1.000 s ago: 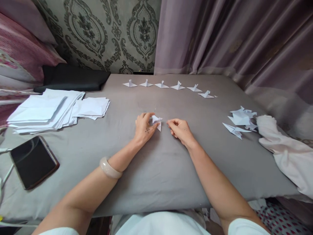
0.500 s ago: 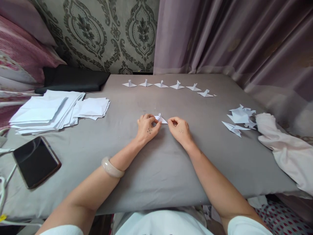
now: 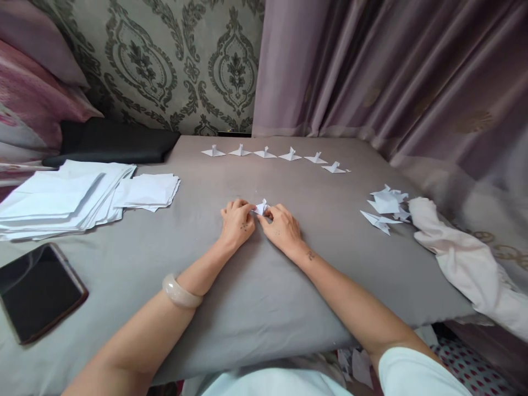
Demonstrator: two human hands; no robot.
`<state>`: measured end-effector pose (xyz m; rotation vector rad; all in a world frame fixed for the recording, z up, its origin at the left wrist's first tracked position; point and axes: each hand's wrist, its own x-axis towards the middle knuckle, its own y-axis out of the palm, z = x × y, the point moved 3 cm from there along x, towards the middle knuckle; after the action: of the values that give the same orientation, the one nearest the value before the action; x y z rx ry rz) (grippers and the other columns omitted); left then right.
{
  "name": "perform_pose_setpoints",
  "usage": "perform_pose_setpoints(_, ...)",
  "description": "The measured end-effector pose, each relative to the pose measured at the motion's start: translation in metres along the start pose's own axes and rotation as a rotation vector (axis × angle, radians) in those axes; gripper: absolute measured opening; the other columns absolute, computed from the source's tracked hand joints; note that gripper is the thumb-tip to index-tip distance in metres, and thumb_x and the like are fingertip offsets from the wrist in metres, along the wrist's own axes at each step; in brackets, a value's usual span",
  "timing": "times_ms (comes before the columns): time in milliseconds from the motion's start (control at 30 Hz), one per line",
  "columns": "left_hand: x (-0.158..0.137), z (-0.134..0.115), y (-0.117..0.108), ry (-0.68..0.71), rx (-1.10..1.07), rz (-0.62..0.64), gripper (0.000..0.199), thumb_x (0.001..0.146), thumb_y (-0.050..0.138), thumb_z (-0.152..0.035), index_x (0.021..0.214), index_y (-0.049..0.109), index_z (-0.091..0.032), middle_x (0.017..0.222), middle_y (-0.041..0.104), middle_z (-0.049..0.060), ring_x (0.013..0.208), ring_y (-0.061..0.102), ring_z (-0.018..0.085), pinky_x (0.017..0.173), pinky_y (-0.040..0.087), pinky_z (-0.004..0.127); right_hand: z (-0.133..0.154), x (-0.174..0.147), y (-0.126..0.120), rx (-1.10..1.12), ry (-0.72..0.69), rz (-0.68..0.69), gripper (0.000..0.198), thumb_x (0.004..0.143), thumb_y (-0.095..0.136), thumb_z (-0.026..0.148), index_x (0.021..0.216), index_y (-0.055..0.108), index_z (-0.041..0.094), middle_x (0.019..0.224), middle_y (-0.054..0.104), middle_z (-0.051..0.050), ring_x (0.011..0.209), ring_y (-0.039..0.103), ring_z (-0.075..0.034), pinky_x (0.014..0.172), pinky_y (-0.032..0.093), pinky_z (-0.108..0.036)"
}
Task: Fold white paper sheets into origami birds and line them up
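A small white folded paper crane (image 3: 261, 208) is held between my two hands, just above the middle of the grey-covered table (image 3: 231, 308). My left hand (image 3: 238, 220) is closed, pinching the crane's left side between thumb and fingers. From the right, my right hand (image 3: 280, 225) is closed on the crane's other side, its fingers curled round the paper. Part of the crane is hidden behind the fingertips. A pale bangle (image 3: 181, 291) circles my left wrist.
Several paper cranes (image 3: 264, 153) stand in a row along the back. More folded cranes (image 3: 385, 203) lie heaped at the right beside a pale cloth (image 3: 454, 247). Stacks of white paper (image 3: 45, 192) and a tablet-like dark device (image 3: 39, 291) lie left; a black folded item (image 3: 119, 140) lies behind.
My right hand has moved left and now grips the crane's right side, where it was beside the wing tip. The left hand keeps its pinch on the left. The whole view has shifted slightly.
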<state>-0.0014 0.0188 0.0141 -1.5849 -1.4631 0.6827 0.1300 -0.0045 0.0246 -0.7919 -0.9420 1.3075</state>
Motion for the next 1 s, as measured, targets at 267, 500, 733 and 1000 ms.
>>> perform_pose_setpoints(267, -0.002, 0.001, -0.003, -0.034, -0.077, 0.015, 0.034, 0.082, 0.043, -0.015, 0.1, 0.071, -0.024, 0.107, 0.063, 0.008, 0.103, 0.052, 0.027, 0.087, 0.035, 0.042, 0.004, 0.006, 0.004, -0.129, 0.073, -0.004, 0.024, 0.093, 0.043, 0.033, 0.095, 0.064, 0.021, 0.101, 0.064, -0.007, 0.085, 0.063, -0.018, 0.072, 0.043, -0.027)
perform_pose_setpoints(500, -0.002, 0.004, -0.006, -0.069, -0.134, 0.012, 0.029, 0.085, 0.043, -0.023, 0.1, 0.069, -0.022, 0.109, 0.063, 0.009, 0.104, 0.051, 0.028, 0.092, 0.034, 0.046, -0.038, 0.055, -0.023, -0.104, 0.265, -0.112, 0.029, 0.092, 0.042, 0.031, 0.097, 0.067, 0.019, 0.106, 0.065, -0.012, 0.095, 0.062, -0.021, 0.079, 0.044, -0.028)
perform_pose_setpoints(733, 0.005, 0.002, -0.004, -0.06, -0.111, 0.04, 0.029, 0.086, 0.043, -0.023, 0.1, 0.069, -0.022, 0.11, 0.064, 0.01, 0.105, 0.052, 0.029, 0.09, 0.035, 0.045, -0.103, 0.115, -0.045, -0.097, 0.484, -0.207, 0.033, 0.093, 0.038, 0.025, 0.108, 0.067, 0.016, 0.112, 0.063, -0.017, 0.103, 0.061, -0.025, 0.083, 0.046, -0.034)
perform_pose_setpoints(1000, 0.007, 0.001, -0.004, -0.051, -0.094, 0.056, 0.028, 0.086, 0.043, -0.023, 0.099, 0.068, -0.022, 0.107, 0.064, 0.009, 0.102, 0.053, 0.028, 0.09, 0.035, 0.045, -0.118, 0.152, -0.036, -0.081, 0.551, -0.255, 0.033, 0.093, 0.039, 0.021, 0.11, 0.065, 0.011, 0.115, 0.061, -0.021, 0.104, 0.062, -0.027, 0.085, 0.047, -0.036)
